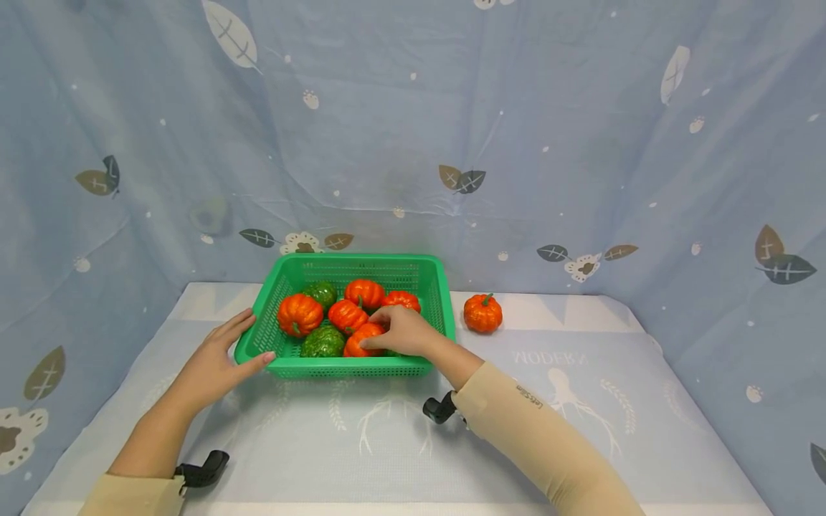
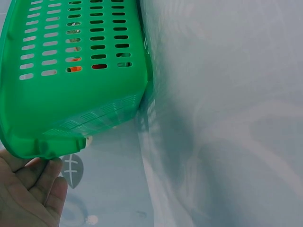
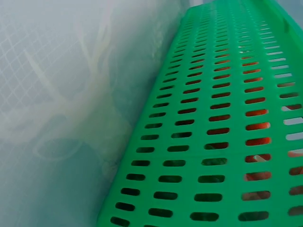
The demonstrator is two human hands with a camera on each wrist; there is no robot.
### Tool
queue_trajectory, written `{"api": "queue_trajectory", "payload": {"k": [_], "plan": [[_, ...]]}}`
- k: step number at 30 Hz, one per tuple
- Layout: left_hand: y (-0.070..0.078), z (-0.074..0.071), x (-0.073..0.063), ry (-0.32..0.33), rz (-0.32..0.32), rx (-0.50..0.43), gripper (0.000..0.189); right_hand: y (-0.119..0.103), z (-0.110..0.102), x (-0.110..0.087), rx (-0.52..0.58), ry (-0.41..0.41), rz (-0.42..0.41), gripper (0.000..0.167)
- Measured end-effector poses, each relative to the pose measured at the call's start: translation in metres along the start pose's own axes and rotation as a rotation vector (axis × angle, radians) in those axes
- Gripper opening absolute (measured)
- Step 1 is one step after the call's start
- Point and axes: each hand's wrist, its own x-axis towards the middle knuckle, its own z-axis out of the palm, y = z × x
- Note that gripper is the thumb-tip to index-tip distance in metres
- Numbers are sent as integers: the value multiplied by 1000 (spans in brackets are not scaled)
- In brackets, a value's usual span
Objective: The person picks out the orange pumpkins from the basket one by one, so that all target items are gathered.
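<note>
In the head view a green plastic basket holds several small orange pumpkins and two green ones. My right hand reaches over its front rim and pinches an orange pumpkin near the front wall. Close beside that pumpkin lie a green pumpkin and another orange pumpkin. My left hand rests at the basket's left front corner, fingers extended along the rim. In the left wrist view the left hand touches the rim with its fingertips. The basket's wall hides the right hand in the right wrist view.
A lone orange pumpkin with a green stem sits on the table right of the basket. A pale printed cloth covers the table. Blue patterned curtains stand behind and at both sides.
</note>
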Motion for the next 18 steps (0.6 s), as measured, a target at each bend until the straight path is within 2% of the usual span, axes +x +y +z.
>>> {"api": "queue_trajectory", "payload": {"k": [10, 18], "plan": [[-1, -1, 0, -4, 2, 0, 93, -3, -21, -15, 84, 44, 11, 58], [-4, 2, 1, 4, 12, 1, 92, -1, -55, -44, 154, 171, 16, 53]]}}
